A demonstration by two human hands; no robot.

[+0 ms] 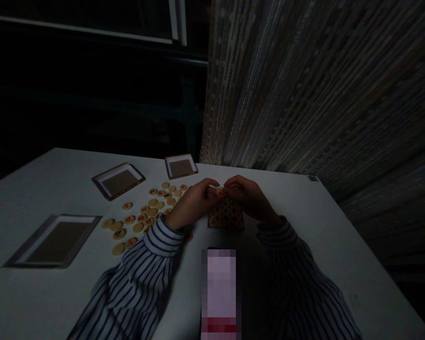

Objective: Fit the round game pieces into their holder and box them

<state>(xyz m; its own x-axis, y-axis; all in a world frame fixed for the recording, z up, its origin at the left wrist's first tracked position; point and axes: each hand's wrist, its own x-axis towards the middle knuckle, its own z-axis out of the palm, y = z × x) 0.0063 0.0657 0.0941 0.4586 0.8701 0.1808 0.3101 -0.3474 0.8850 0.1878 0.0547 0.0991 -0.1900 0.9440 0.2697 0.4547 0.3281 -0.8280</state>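
A round xiangqi piece (pixel 220 191) with a red character is pinched between the fingertips of my two hands. My left hand (pixel 197 198) closes on it from the left, thumb below. From the right, my right hand (pixel 246 192) curls its fingers against the piece; some of its fingertips are in shadow. Just beneath my hands lies a small reddish-brown patterned box or board (pixel 225 218), its far side partly covered by them. Many loose xiangqi pieces (pixel 141 217), some face up in red or black, are scattered left of my left wrist.
Three framed, shallow trays or lids lie on the white table (pixel 290 293): one at near left (pixel 58 240), one farther back (pixel 119 181), one by the far edge (pixel 181 166). A phone with a blurred screen (pixel 221 288) is in front of me. A string curtain (pixel 286 85) hangs beyond.
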